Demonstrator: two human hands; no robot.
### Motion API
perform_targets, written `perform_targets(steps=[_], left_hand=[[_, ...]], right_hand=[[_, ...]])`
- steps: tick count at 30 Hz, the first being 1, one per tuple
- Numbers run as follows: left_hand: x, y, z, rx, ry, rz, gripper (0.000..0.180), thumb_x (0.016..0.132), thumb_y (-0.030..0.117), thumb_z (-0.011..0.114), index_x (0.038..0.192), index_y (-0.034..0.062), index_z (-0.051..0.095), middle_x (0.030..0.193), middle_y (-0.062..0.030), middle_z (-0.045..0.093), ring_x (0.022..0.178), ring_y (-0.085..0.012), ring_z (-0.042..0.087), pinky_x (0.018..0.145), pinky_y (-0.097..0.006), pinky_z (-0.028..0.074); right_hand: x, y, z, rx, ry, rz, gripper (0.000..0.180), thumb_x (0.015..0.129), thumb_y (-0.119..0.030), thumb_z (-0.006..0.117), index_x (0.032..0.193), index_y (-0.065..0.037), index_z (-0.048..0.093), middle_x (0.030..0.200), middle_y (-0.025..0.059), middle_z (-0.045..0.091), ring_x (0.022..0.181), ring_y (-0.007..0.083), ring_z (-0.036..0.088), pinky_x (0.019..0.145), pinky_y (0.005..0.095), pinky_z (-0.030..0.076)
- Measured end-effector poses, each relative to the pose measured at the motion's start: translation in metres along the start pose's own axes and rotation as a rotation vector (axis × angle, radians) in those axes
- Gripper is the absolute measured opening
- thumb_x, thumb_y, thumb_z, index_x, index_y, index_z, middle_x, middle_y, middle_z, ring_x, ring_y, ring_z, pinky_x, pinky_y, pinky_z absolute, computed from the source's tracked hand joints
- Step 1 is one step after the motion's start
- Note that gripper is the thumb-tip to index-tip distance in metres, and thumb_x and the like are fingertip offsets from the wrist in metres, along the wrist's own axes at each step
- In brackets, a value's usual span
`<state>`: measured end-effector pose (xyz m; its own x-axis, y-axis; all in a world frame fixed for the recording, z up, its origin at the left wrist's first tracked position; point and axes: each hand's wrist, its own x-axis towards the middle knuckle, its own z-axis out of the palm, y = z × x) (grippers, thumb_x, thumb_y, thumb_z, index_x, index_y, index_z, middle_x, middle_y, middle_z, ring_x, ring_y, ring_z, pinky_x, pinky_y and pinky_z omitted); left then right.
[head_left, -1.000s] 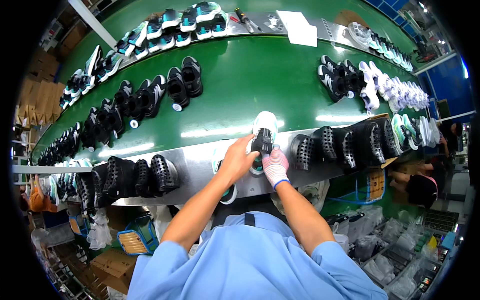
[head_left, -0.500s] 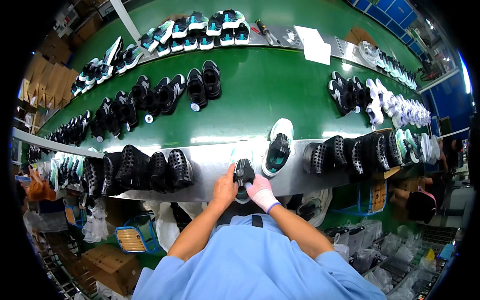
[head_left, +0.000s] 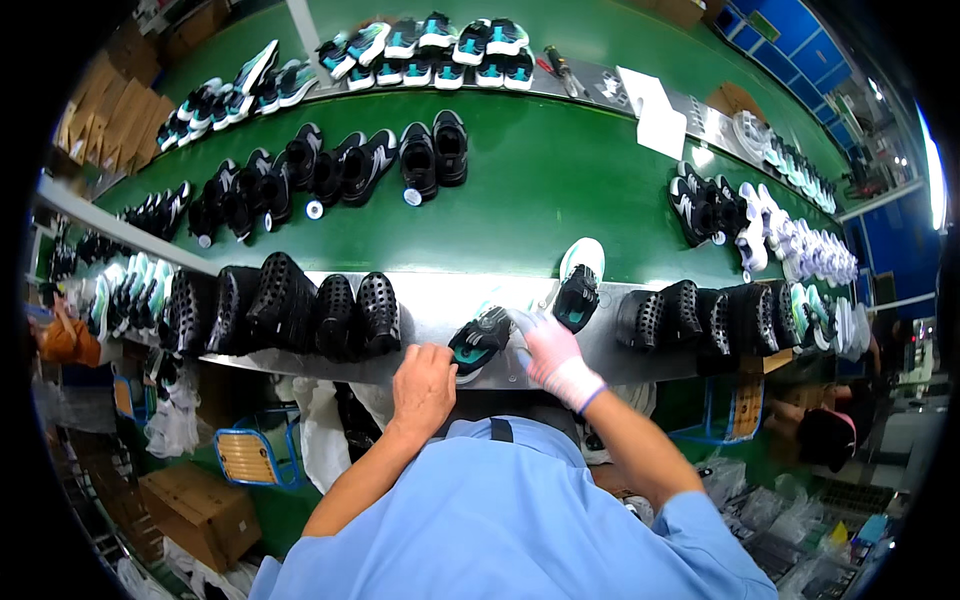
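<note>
While black shoe with teal sole (head_left: pixel 478 343) lay tilted on steel desk (head_left: pixel 440 310) near front edge, it was gripped by gloved right hand (head_left: pixel 552 350); bare left hand (head_left: pixel 423 388) rested beside it, fingers curled, touching, hold on it not clear. Second matching shoe (head_left: pixel 578 292) stood just beyond. Risk judged: shoe could be slid off near edge if grip loosened. Rows of black perforated moulds (head_left: pixel 300 312) close on left; could be knocked by elbow.

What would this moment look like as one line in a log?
left hand: bare, on steel ledge | right hand: gloved, touching black-teal shoe | second shoe: upright nearby
</note>
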<state>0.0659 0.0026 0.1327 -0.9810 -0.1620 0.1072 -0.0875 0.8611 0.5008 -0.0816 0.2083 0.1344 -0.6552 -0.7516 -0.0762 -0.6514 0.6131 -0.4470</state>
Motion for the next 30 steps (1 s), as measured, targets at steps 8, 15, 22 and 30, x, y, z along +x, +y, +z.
perform_targets(steps=[8,15,22,30], left_hand=[[0.003,0.005,0.048,-0.018,0.03,-0.295,0.022,0.09,0.014,0.07,0.11,0.0065,0.076,0.099,-0.014,0.062,0.098,-0.0341,0.062,0.083,-0.046,0.054],[0.005,0.023,0.067,-0.013,0.026,-0.526,0.026,0.097,0.016,0.059,0.113,0.0052,0.077,0.103,-0.0199,0.061,0.1,-0.0399,0.063,0.088,-0.05,0.053],[0.006,0.025,0.063,-0.078,0.018,-0.523,0.026,0.095,0.012,0.061,0.117,0.0031,0.074,0.105,-0.0214,0.059,0.1,-0.0408,0.063,0.088,-0.051,0.052],[0.007,0.013,0.07,-0.142,0.037,-0.452,0.026,0.094,0.01,0.062,0.116,0.0014,0.073,0.106,-0.0229,0.059,0.101,-0.042,0.061,0.088,-0.05,0.052]], right_hand=[[0.084,0.003,-0.014,-0.19,-0.408,-0.532,0.045,0.073,-0.014,0.077,0.116,-0.015,0.067,0.111,0.0153,0.066,0.107,0.0391,0.066,0.091,0.0488,0.054],[0.118,0.015,-0.01,-0.098,-0.717,-0.548,0.035,0.076,-0.017,0.076,0.109,-0.011,0.071,0.104,0.0182,0.068,0.102,0.0391,0.068,0.086,0.0482,0.057],[0.105,0.003,-0.014,-0.221,-0.483,-0.593,0.034,0.071,-0.024,0.078,0.1,-0.008,0.071,0.097,0.0178,0.071,0.095,0.038,0.071,0.081,0.0489,0.058],[0.102,0.001,-0.022,-0.257,-0.511,-0.555,0.037,0.075,-0.031,0.079,0.1,-0.007,0.07,0.093,0.017,0.071,0.093,0.0385,0.071,0.08,0.0488,0.058]])
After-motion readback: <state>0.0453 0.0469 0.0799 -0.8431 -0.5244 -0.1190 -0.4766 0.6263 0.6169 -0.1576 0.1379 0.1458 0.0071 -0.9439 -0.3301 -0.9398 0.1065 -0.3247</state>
